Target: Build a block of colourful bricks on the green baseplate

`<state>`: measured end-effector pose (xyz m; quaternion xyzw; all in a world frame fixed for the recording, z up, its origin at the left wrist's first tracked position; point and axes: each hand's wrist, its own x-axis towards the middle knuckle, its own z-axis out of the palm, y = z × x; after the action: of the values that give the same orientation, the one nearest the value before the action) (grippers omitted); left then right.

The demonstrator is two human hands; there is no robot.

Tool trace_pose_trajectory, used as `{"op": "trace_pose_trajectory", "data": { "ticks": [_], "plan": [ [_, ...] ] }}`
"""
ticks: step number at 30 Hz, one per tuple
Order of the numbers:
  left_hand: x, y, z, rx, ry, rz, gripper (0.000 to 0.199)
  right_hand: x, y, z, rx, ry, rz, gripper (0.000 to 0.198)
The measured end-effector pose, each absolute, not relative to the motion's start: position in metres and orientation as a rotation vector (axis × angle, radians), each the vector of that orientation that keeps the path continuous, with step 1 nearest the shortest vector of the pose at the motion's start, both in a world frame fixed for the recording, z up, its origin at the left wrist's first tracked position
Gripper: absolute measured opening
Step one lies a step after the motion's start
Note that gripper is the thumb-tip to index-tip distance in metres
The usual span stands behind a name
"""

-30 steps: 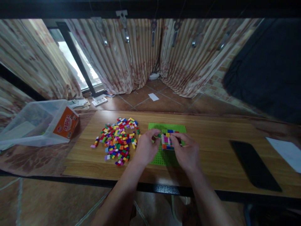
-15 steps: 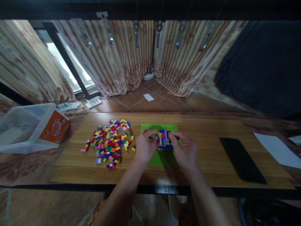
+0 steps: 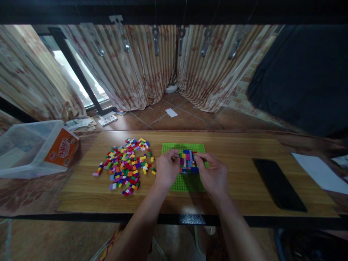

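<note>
striped curtains (image 3: 136, 78) behind a long wood-grain surface (image 3: 233, 145). near the middle, a green studded baseplate (image 3: 185, 185), with a rectangular build of multicoloured bricks (image 3: 188, 159) over it. both hands at the build: left hand (image 3: 167, 168) along the left side, right hand (image 3: 214, 174) along the right, fingers bent (gripping or merely touching, impossible to tell). to the left, a scattered heap of loose bricks (image 3: 125, 166); farther left, a clear plastic bin (image 3: 32, 145) with an orange label. to the right, a flat black slab (image 3: 280, 185) and white paper (image 3: 318, 170).
</note>
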<state>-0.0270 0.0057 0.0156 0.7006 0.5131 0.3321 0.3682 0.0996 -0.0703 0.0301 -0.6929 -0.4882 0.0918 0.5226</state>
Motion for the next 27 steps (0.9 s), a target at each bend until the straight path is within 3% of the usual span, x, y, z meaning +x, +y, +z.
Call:
{"op": "trace_pose_trajectory", "data": {
  "ticks": [17, 27],
  "plan": [
    [-0.015, 0.014, 0.005, 1.551, 1.334, 0.99, 0.013, 0.108, -0.064, 0.005, -2.075, -1.258, 0.274, 0.04],
    [-0.011, 0.022, 0.003, 1.324, 1.345, 1.013, 0.009, 0.101, -0.062, 0.007, -2.106, -1.219, 0.308, 0.039]
  ]
}}
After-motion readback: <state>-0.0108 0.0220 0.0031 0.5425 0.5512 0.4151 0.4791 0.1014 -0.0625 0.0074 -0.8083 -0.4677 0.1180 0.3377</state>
